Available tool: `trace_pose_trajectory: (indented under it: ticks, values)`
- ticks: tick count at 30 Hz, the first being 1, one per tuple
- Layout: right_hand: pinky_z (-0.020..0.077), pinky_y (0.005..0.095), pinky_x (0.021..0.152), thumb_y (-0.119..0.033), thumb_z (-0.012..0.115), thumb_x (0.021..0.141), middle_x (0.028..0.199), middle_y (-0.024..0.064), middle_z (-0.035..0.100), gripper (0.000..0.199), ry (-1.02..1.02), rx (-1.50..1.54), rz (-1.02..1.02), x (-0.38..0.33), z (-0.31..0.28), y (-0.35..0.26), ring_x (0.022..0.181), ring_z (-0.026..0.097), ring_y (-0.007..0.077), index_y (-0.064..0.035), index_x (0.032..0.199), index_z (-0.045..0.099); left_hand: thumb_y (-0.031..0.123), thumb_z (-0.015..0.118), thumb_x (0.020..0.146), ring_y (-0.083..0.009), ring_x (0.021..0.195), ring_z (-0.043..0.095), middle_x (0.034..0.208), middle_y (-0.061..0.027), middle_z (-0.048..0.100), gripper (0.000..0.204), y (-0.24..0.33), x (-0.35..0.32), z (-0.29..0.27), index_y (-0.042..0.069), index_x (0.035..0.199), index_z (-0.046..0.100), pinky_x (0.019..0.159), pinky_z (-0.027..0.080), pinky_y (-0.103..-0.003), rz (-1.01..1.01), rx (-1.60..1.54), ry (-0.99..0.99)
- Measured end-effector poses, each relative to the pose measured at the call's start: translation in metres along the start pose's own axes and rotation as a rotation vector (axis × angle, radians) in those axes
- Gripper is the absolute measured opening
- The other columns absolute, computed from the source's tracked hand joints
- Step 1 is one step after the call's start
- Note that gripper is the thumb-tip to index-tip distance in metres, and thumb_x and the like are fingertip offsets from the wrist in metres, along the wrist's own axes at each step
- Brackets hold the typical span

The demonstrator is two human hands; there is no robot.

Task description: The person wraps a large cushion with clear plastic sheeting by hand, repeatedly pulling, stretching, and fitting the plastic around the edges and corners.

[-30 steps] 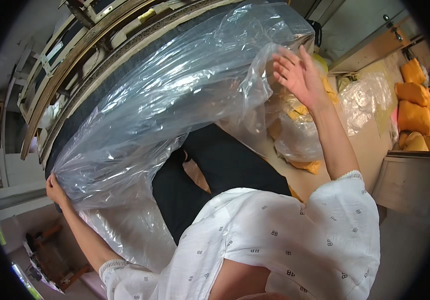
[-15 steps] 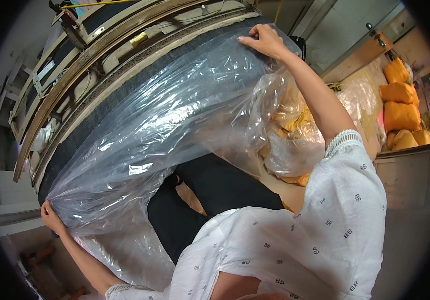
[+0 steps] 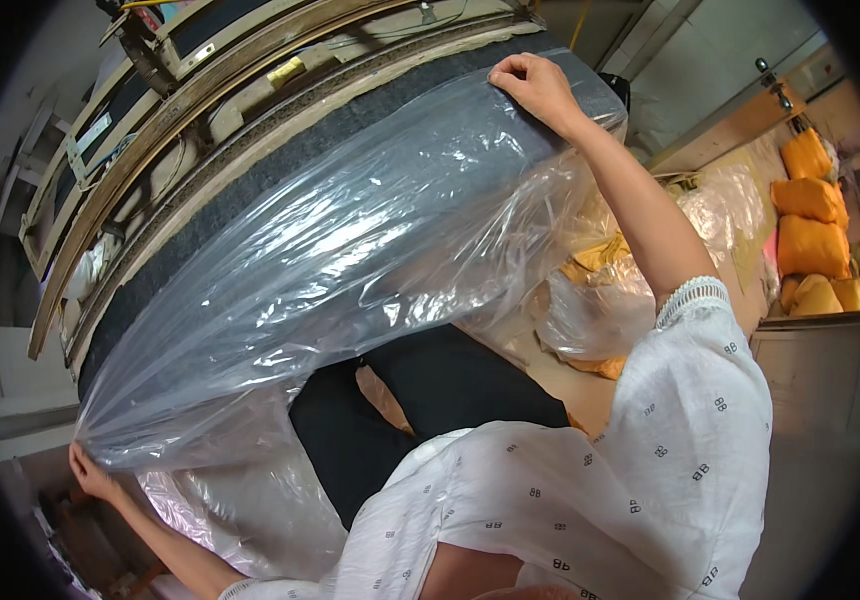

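A large clear plastic sheet (image 3: 350, 230) lies stretched over the dark padded front board (image 3: 280, 165) of a machine, its lower part hanging in folds over my thighs. At the lower left, my left hand (image 3: 96, 474) pinches a gathered corner of the sheet, with creases fanning out from the fingers. My right hand (image 3: 540, 90) is at the far right end of the board, thumb and fingers closed on the upper edge of the same sheet.
Beyond the board runs the machine's long frame with rails (image 3: 220, 110). More crumpled plastic and yellow material (image 3: 600, 300) lie on the floor to the right. Several orange bundles (image 3: 812, 245) are stacked at the far right, below a wooden board with a metal fitting (image 3: 772, 85).
My left hand has moved down and slightly left, drawing the sheet tauter with straighter creases. The right hand has shifted slightly in the picture, and its fingers look more tightly closed.
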State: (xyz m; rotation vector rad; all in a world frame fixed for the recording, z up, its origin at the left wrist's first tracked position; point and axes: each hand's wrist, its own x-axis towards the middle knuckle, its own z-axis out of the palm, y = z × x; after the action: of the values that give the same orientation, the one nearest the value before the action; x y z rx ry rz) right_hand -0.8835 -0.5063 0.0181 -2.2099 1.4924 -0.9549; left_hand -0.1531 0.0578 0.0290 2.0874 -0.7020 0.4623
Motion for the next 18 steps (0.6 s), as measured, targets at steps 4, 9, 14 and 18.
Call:
trace_pose_trajectory:
  ticks: [4,9,14,18]
  values:
    - [0.0449,0.0314,0.074,-0.034,0.066,0.072,0.082,0.0045,0.065,0.026,-0.028,0.032,-0.014,-0.006,0.0,-0.011,0.077,0.061,0.0206,-0.0096,0.08,0.067,0.027,0.057,0.088,-0.013,0.093,0.054,0.107,-0.005,0.062,0.037,0.032,-0.013,-0.07,0.0,0.112,0.059,0.085,0.041,-0.023,-0.043,-0.05,0.037]
    - [0.0439,0.0298,0.067,-0.034,0.068,0.072,0.074,0.0039,0.062,0.029,-0.066,-0.014,0.002,-0.001,0.0,-0.014,0.071,0.058,0.0164,-0.0086,0.085,0.064,0.027,0.058,0.088,-0.0124,0.093,0.053,0.104,-0.002,0.06,0.034,0.06,-0.058,-0.13,0.002,0.111,0.06,0.083,0.04,-0.022,-0.233,-0.064,0.01]
    - [0.0458,0.0334,0.069,-0.035,0.07,0.069,0.074,0.0058,0.062,0.029,-0.081,0.037,-0.135,0.019,0.012,0.007,0.073,0.06,0.0219,-0.0122,0.086,0.064,0.028,0.059,0.088,-0.0099,0.092,0.051,0.102,0.0001,0.058,0.031,0.007,-0.096,-0.154,0.007,0.111,0.058,0.079,0.04,-0.023,-0.43,-0.122,-0.199]
    - [0.0414,0.0216,0.066,-0.02,0.062,0.082,0.076,-0.0047,0.057,0.017,-0.251,0.361,-0.136,0.045,-0.007,-0.003,0.072,0.05,0.0056,-0.0037,0.085,0.062,0.03,0.053,0.091,-0.0146,0.106,0.047,0.118,-0.003,0.05,0.036,0.029,-0.098,-0.096,0.009,0.119,0.05,0.083,0.04,-0.025,-0.435,-0.363,-0.045]
